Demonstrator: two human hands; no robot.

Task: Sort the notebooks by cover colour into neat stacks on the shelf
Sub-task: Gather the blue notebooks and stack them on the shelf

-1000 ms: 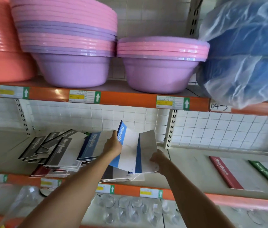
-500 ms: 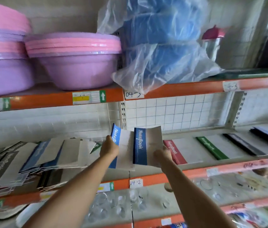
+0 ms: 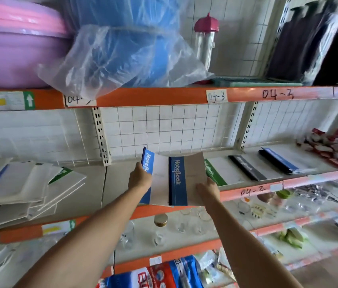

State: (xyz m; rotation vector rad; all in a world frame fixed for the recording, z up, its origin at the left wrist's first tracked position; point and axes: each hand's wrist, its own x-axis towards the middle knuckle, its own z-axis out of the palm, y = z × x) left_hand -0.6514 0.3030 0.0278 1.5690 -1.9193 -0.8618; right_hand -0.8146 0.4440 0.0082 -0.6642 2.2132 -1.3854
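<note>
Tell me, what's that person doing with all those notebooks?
A person is sorting notebooks by colour on a shop shelf. The left hand holds a light-blue notebook and the right hand holds a dark-blue notebook, both lifted above the shelf's front edge. A messy pile of unsorted notebooks lies to the left. To the right, a green notebook, a black notebook and a dark-blue stack already lie in a row.

Both my bare forearms reach forward and up, roughly parallel. My left hand (image 3: 140,178) curls its fingers round the spine edge of a light-blue-spined notebook (image 3: 149,163). My right hand (image 3: 208,189) grips the lower right corner of a dark-blue-spined notebook (image 3: 177,179), knuckles toward me.
</note>
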